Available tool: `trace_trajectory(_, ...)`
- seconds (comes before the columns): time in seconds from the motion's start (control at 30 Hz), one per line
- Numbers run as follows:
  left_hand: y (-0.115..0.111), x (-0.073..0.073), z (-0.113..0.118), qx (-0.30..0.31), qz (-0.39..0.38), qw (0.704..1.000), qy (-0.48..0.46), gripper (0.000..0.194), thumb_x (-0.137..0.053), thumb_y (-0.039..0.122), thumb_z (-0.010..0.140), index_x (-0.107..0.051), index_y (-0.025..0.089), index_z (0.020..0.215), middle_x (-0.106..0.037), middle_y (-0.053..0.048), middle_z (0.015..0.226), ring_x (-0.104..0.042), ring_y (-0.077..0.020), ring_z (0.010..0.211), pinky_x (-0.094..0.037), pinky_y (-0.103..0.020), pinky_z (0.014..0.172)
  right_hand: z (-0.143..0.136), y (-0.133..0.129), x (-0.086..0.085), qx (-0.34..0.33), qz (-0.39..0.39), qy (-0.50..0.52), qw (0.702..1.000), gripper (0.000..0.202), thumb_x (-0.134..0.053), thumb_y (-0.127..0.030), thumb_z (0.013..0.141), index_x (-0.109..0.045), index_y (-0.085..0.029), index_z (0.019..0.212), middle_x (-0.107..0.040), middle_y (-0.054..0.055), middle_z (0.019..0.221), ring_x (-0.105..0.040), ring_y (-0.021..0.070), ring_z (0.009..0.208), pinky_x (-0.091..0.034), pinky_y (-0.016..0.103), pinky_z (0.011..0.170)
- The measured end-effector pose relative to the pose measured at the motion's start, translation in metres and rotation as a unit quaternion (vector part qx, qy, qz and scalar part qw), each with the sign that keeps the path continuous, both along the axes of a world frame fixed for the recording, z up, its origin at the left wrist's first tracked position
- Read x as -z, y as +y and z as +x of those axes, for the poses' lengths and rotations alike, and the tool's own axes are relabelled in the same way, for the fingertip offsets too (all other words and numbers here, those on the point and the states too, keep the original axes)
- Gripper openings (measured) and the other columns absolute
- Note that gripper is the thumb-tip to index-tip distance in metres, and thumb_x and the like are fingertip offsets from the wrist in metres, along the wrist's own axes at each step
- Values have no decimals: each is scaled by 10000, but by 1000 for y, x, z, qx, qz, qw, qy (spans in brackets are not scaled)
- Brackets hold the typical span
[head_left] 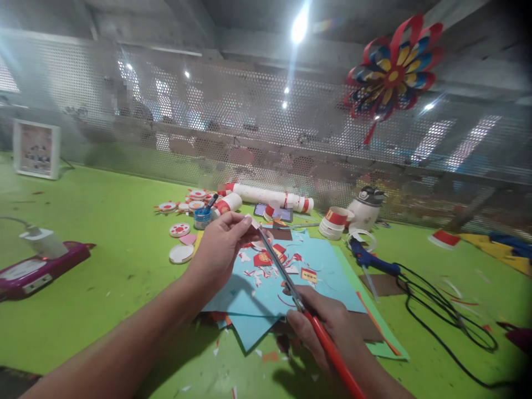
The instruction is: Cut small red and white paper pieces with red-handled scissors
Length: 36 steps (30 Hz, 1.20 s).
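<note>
My left hand pinches a small white piece of paper between thumb and fingers. In my right hand is a long pair of scissors with red handles, its blades pointing up and away toward that piece. The tips reach close to the paper; whether they touch it I cannot tell. Below both hands lies a stack of coloured paper with a light blue sheet on top. Red and white paper scraps and small red-and-gold cutouts are scattered over it.
A blue glue gun with a black cord lies to the right. Behind the paper are a long white-and-red tube, a blue jar and white rings. At left sits a purple power strip with a plugged-in charger.
</note>
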<state>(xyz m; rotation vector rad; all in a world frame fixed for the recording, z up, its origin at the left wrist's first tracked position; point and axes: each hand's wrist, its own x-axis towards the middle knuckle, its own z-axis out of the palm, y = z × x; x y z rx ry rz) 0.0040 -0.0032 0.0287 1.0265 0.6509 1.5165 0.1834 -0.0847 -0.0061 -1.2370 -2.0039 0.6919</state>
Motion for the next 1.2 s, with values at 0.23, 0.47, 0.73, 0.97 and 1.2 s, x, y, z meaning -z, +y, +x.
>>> trace_trajectory(0.23, -2, 1, 3, -9, -1, 1000, -21, 97, -608, 177, 774, -533, 138, 727, -623, -3, 641, -594, -99, 597, -477, -258, 685, -1, -1, 1, 11, 11, 1, 1000, 289, -460, -455, 860, -528, -186, 776, -610, -6, 551, -562, 131, 471, -427, 200, 464)
trace_trajectory(0.47, -4, 0, 4, -10, -3, 1000, -24, 101, -598, 171, 782, -535, 139, 710, -622, -7, 589, -583, -95, 571, -467, -235, 652, -1, 0, 0, 7, -2, 9, 1000, 302, -452, -450, 865, -548, -174, 787, -621, 4, 552, -594, 134, 458, -433, 196, 452)
trace_trajectory(0.73, -6, 1, 8, -18, -2, 999, -44, 93, -581, 155, 790, -525, 142, 717, -616, 0, 595, -583, -92, 570, -471, -239, 660, -3, 0, 0, 12, -2, 14, 1000, 302, -447, -439, 866, -568, -174, 788, -599, -7, 535, -583, 126, 442, -436, 186, 422)
trace_trajectory(0.97, -6, 1, 8, -17, -2, 998, -53, 105, -577, 154, 792, -513, 143, 710, -618, -6, 614, -608, -104, 612, -473, -257, 706, -5, -1, -2, 19, 0, 17, 1000, 304, -458, -435, 859, -585, -165, 803, -580, -14, 556, -594, 122, 433, -445, 189, 425)
trace_trajectory(1.2, -5, 2, 9, -14, -2, 998, -67, 106, -590, 153, 779, -507, 146, 713, -601, 10, 611, -602, -108, 611, -468, -274, 712, -6, -2, -2, 26, -14, 17, 999, 318, -456, -435, 858, -609, -157, 851, -564, -22, 565, -594, 121, 433, -450, 193, 418)
